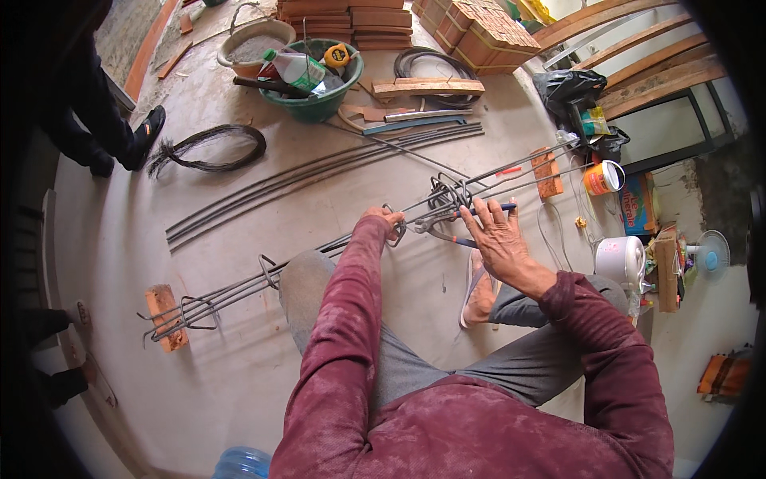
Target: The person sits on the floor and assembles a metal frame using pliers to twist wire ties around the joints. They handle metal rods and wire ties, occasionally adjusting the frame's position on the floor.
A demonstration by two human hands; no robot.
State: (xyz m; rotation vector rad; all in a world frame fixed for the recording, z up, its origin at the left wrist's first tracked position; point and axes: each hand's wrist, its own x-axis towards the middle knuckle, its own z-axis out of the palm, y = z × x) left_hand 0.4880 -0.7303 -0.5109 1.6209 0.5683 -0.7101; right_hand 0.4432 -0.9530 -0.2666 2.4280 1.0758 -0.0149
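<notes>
Long thin steel bars (239, 285) run slantwise in front of me, propped on an orange brick (165, 307) at the left and another brick (546, 176) at the right. Bent square stirrups (269, 271) sit around them, and several more are bunched (447, 191) just beyond the tool. My left hand (384, 220) is closed round a stirrup on the bars near the middle. In my right hand (501, 246) are pincers with blue handles (496, 209), fingers lying along the handles. The pincers' metal jaws point left, close to the bars; whether they grip anything is too small to tell.
Loose bars (319, 170) lie beyond, beside a coil of dark wire (215, 152). A green tub (313, 104) holds bottles and a tape measure. Another person's shoe (146, 134) is at the far left. A white-and-orange bucket (602, 177) and a rice cooker (618, 262) stand right.
</notes>
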